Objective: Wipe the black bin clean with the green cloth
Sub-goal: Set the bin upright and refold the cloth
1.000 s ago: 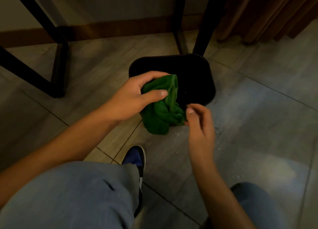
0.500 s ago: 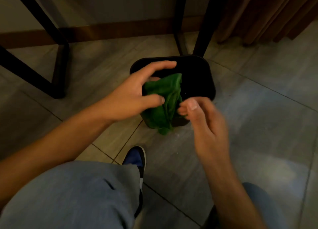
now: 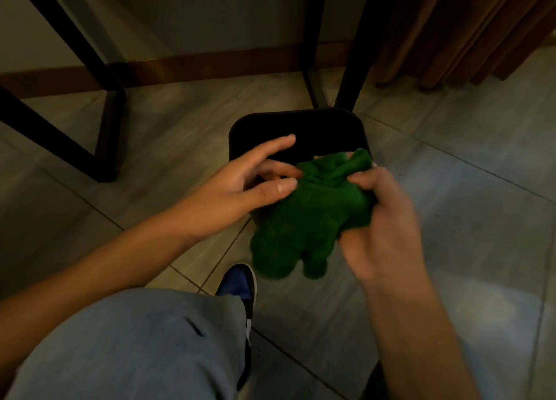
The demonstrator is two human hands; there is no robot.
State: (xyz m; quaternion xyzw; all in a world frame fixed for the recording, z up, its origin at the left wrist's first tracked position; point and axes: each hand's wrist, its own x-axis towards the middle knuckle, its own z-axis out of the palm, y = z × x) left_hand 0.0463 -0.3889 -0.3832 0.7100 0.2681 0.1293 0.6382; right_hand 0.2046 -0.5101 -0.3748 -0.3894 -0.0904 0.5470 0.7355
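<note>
right hand (image 3: 382,219): I see it closed on the green cloth (image 3: 304,219), fingers curled over the bunched top-right edge, thumb side pressed into the fabric. Firm hold as far as I can tell.
left hand (image 3: 240,186): mostly open, fingers spread. Index finger stretched out over the bin mouth, thumb flat against the cloth's left edge, middle fingertips touching the fabric near the gather. I read this as touching, not gripping.
green cloth: crumpled, held in the air between both hands. Upper part bunched, lower part hanging loose in two lobes. From my view it overlaps the near rim of the bin; I cannot tell if it touches the rim.
black bin (image 3: 296,129): upright on the floor, rounded-square mouth facing up, interior too dark for me to read. Sits just in front of the black furniture legs (image 3: 349,53).
floor (image 3: 469,165): grey tiles, dark grout lines, dim light.
person: pale blue trouser leg (image 3: 135,345) lower left, blue shoe (image 3: 237,285) with dark sole just below the hanging cloth.
background: wooden skirting board (image 3: 210,65) along the wall, brown curtain (image 3: 457,29) upper right.
image quality: low light, slight blur on the cloth and right hand.
</note>
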